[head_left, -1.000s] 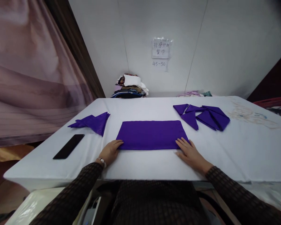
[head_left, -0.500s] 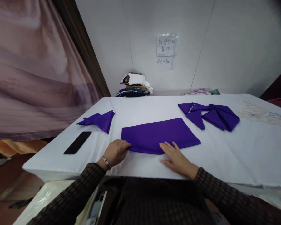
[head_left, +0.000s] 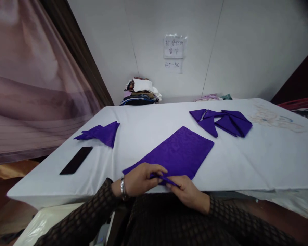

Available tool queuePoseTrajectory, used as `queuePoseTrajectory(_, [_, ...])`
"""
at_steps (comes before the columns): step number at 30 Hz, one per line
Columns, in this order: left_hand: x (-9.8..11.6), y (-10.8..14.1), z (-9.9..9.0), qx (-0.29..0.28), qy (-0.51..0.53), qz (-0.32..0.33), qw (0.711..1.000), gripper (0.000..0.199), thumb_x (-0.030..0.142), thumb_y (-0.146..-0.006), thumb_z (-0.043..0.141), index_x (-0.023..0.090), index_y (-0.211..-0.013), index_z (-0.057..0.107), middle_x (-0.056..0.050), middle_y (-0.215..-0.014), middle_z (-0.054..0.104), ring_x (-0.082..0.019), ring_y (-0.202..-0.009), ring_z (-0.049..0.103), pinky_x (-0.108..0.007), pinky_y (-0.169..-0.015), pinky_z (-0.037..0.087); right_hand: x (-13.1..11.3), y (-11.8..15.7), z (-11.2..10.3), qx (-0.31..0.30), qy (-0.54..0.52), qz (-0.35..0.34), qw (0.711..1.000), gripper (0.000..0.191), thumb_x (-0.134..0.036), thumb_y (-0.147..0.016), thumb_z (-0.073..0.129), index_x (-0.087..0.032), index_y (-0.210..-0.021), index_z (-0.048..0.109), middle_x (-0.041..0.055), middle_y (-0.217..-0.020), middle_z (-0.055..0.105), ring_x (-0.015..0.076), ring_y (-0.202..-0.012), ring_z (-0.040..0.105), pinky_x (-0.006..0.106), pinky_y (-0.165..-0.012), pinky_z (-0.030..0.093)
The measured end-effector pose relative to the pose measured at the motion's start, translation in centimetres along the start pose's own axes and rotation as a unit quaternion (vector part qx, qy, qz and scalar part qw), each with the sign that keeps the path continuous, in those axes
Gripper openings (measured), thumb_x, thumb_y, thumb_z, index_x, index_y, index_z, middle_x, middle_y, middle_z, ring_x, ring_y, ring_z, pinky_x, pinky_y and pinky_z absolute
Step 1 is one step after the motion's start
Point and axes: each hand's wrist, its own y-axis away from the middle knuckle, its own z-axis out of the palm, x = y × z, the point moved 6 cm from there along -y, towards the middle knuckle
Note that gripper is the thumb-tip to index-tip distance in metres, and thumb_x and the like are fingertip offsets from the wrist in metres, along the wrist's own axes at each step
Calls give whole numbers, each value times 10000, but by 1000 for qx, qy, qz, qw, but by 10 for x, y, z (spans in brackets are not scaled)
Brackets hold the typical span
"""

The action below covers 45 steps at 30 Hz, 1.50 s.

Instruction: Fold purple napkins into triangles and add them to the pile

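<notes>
A folded purple napkin (head_left: 179,150) lies slantwise on the white-covered table, its near edge lifted by both hands at the table's front. My left hand (head_left: 143,177), with a bracelet at the wrist, pinches that edge between thumb and fingers. Close by on the right, my right hand (head_left: 186,191) grips the same edge, thumb on top. The fingers partly hide the raised fold. Toward the left lies a purple napkin folded to points (head_left: 102,134). Farther back at the right are several folded purple napkin pieces (head_left: 233,123).
A black phone (head_left: 76,160) lies near the left edge of the white tablecloth (head_left: 149,119). Behind the table sits a pile of folded clothes (head_left: 141,91). A handwritten sign (head_left: 174,47) hangs on the wall. A pink curtain (head_left: 28,82) drapes along the left.
The napkin has turned, and its near edge has come toward me. My right hand went from lying flat to gripping that edge beside my left hand. The view shifted slightly.
</notes>
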Motion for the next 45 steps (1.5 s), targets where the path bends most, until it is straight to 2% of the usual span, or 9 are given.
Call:
queuePoseTrajectory(3, [-23, -12, -4, -94, 135, -42, 985, 444, 418, -836, 553, 232, -1239, 524, -56, -1079, 675, -178, -964, 615, -315, -846, 466, 3, 5, -4, -10, -35, 26, 999, 315, -307, -896, 461, -169, -641, 583, -48, -553, 474, 88, -517, 390, 209, -519, 315])
queuePoseTrajectory(6, [-54, -20, -11, -148, 206, -99, 962, 541, 584, -842, 469, 236, -1253, 521, -87, -1182, 637, -205, -1058, 592, -355, -929, 429, -1, 8, -5, -42, -74, 32, 996, 270, -310, -892, 474, -168, -714, 619, -39, -615, 510, 95, -570, 417, 210, -561, 330])
queuePoseTrajectory(13, [-96, -23, -21, -146, 271, -184, 933, 591, 651, -798, 480, 234, -1204, 585, -90, -1213, 626, -247, -1112, 569, -381, -959, 401, 2, 11, -30, -31, -218, 124, 967, 230, -340, -837, 581, -161, -715, 659, -40, -624, 570, 104, -584, 477, 230, -592, 378])
queuePoseTrajectory(18, [-105, -42, -35, -86, 348, -162, 919, 559, 643, -797, 489, 195, -1094, 642, -66, -1090, 676, -232, -1028, 589, -358, -925, 408, 49, 8, -86, 212, -456, 222, 835, 180, -325, -762, 679, -200, -891, 668, 9, -839, 702, 163, -734, 632, 325, -772, 490])
queuePoseTrajectory(23, [-115, -92, -26, -57, 425, -152, 891, 758, 818, -693, 382, 120, -860, 627, -72, -729, 654, -157, -674, 589, -294, -689, 459, 106, 17, -122, 378, -497, 317, 714, 171, -211, -749, 648, -219, -919, 630, 18, -849, 723, 194, -775, 668, 345, -768, 541])
queuePoseTrajectory(27, [-132, -121, -15, 35, 254, -217, 942, 516, 662, -605, 658, 161, -712, 602, 65, -444, 452, -72, -405, 377, -219, -429, 304, 121, 23, -125, 358, -480, 324, 733, 147, -227, -752, 638, -217, -897, 617, 33, -887, 725, 216, -820, 674, 365, -773, 551])
queuePoseTrajectory(31, [-134, -130, -10, 82, 189, -241, 949, 344, 499, -616, 694, 170, -660, 603, 76, -406, 428, -74, -379, 352, -222, -397, 268, 118, 26, -129, 338, -427, 316, 777, 153, -262, -744, 636, -222, -890, 613, 47, -895, 724, 237, -810, 677, 395, -757, 552])
queuePoseTrajectory(38, [-105, -143, -27, 239, 213, -99, 942, 259, 410, -707, 596, 165, -776, 646, 16, -636, 622, -104, -563, 514, -221, -528, 403, 113, 22, -159, 342, -368, 243, 830, 261, -342, -727, 660, -206, -949, 636, 66, -965, 715, 249, -896, 654, 391, -791, 522])
queuePoseTrajectory(45, [-123, -159, -11, 222, 102, -166, 955, 199, 347, -730, 588, 167, -741, 672, -24, -704, 675, -162, -671, 599, -270, -635, 450, 126, 29, -167, 329, -382, 273, 819, 254, -253, -703, 642, -211, -954, 638, 56, -958, 714, 236, -906, 651, 379, -790, 516])
